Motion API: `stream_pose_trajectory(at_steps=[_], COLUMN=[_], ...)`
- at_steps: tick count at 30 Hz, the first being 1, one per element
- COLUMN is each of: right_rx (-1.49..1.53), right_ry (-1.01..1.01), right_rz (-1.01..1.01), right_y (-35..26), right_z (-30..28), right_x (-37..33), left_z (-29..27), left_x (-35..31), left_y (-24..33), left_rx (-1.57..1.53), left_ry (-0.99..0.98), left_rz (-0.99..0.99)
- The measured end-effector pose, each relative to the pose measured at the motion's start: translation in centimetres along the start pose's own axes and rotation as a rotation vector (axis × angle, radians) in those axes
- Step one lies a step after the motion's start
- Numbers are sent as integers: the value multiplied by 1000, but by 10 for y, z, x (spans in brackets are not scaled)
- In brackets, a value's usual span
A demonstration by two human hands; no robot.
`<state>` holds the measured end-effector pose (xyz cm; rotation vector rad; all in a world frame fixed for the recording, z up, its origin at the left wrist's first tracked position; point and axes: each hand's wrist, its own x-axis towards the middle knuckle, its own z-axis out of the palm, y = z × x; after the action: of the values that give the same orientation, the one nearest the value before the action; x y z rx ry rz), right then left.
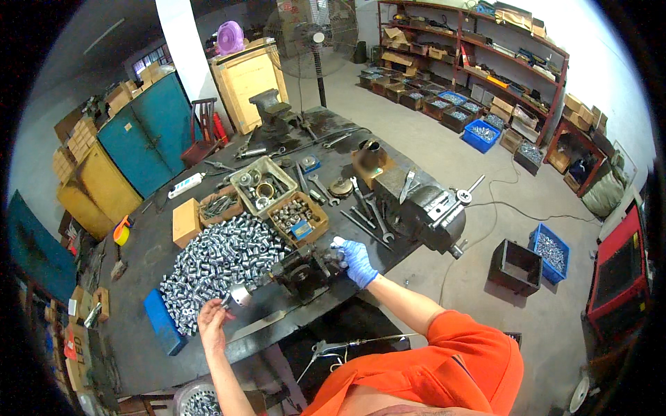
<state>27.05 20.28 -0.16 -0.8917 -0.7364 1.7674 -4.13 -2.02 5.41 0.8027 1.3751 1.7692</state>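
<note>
A dark metal bench device (304, 272) with a shiny round metal end (241, 295) stands on the near part of the workbench (277, 326). My right hand (357, 262), in a blue glove, is wrapped around a handle at the device's right side; the fingers partly hide it. Bare, my left hand (213, 320) is closed close to the round end. Its fingertips pinch something small that I cannot make out. Behind it spreads a big heap of shiny metal sleeves (222, 260), with a blue bin (164, 322) at its left edge.
Behind the device are a wooden box of small fittings (299, 218), a pale bin of metal rings (263, 186) and several wrenches (379, 218). A large vise (433, 211) sits at the right edge. A black crate (515, 270) and blue crate (550, 253) stand on the floor.
</note>
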Motion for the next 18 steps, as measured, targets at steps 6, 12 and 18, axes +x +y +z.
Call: stream_pose_trajectory(at_steps=[6, 12, 18], right_rx=[9, 27, 19], right_ry=[22, -1, 5], right_rz=[19, 2, 20], right_y=[2, 2, -2], right_z=[-1, -1, 0], right_x=[1, 0, -4], left_z=[23, 31, 30], left_x=[-6, -1, -2], left_y=[8, -2, -5], left_rx=[-57, -101, -95], left_ry=[-106, -131, -154], left_rz=[107, 97, 87])
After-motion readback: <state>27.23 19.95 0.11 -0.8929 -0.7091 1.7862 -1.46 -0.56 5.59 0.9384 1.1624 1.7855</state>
